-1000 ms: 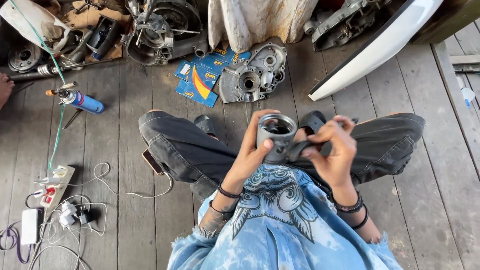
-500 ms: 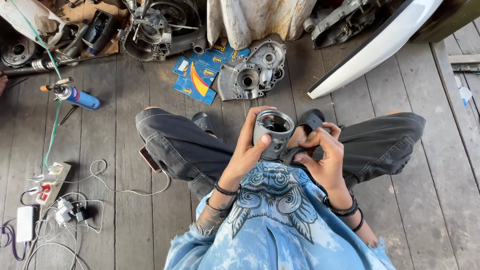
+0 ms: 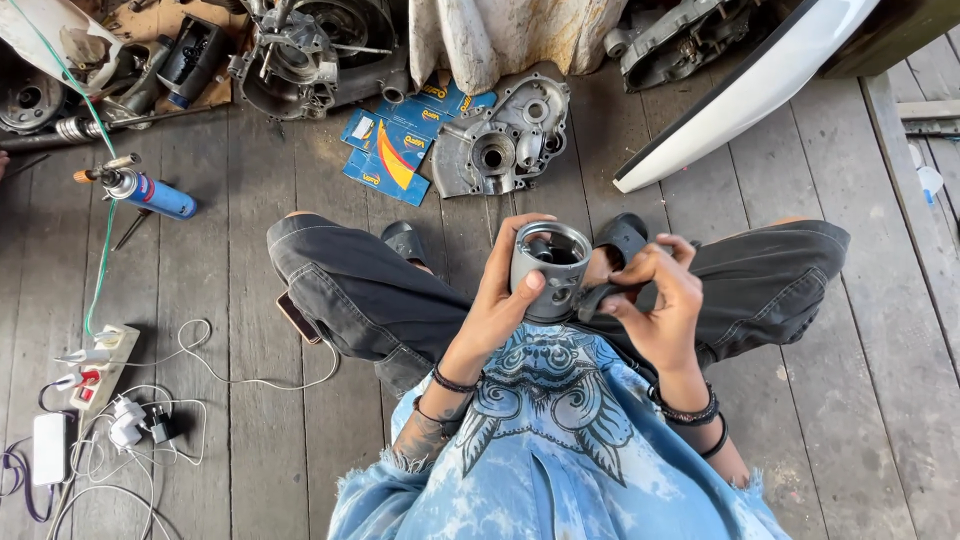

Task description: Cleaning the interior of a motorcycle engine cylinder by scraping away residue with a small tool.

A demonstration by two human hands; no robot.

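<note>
Left hand point(image 3: 500, 305) w/ grip wrapped round grey metal piston point(image 3: 550, 268), held upright, open end up, above crossed legs. Right hand point(image 3: 655, 295) pinches dark tool point(image 3: 598, 296) against piston's side. Crankcase cover point(image 3: 500, 135) lies on plank floor point(image 3: 230, 250) beyond.

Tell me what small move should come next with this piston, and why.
Probably bring the right hand in so its dark tool meets the piston's side. The left hand already grips the piston open end up, and the tool's tip sits just beside its lower wall; whether they touch is unclear.
</note>
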